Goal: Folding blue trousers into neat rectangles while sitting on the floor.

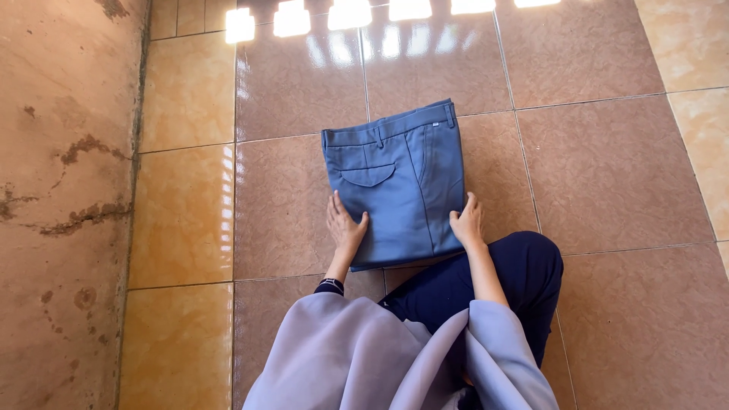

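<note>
A pair of blue woven trousers (395, 182), folded into a compact rectangle, lies flat on the glossy brown and tan tiled floor (607, 167), with its waistband and belt loops at the far edge and a flapped back pocket facing up. The left hand (345, 228) rests open, palm down, on the near left corner of the trousers; its grip is wide and clasps nothing. The right hand (467, 222) sits at the near right edge, fingers curled lightly against the cloth, and I cannot tell whether it pinches the fabric or only touches it.

The risks here are small but real. The tiles look slick, so a sideways push from either hand could slide the whole bundle rather than smooth it. Uneven pressure could skew the layers or open the fold at the near edge. The loose grey sleeve (357, 357), just near of the trousers, could drag across the cloth.
</note>
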